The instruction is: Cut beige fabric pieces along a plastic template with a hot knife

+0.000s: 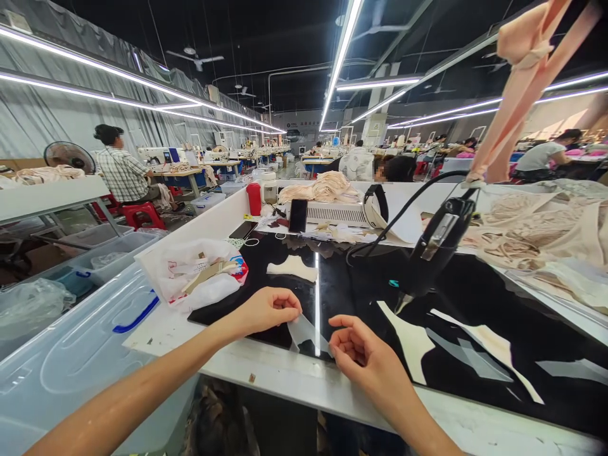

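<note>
At the near edge of the black board [351, 278], the right hand [363, 351] is loosely curled, thumb and forefinger apart, by one end of a sheer strip [304, 330], contact unclear; the left hand [272, 309] pinches the other end. Positioning this strip seems the step in hand, calling next for steady, uncreased handling. Farther across the board lies a cream piece [291, 269].
</note>
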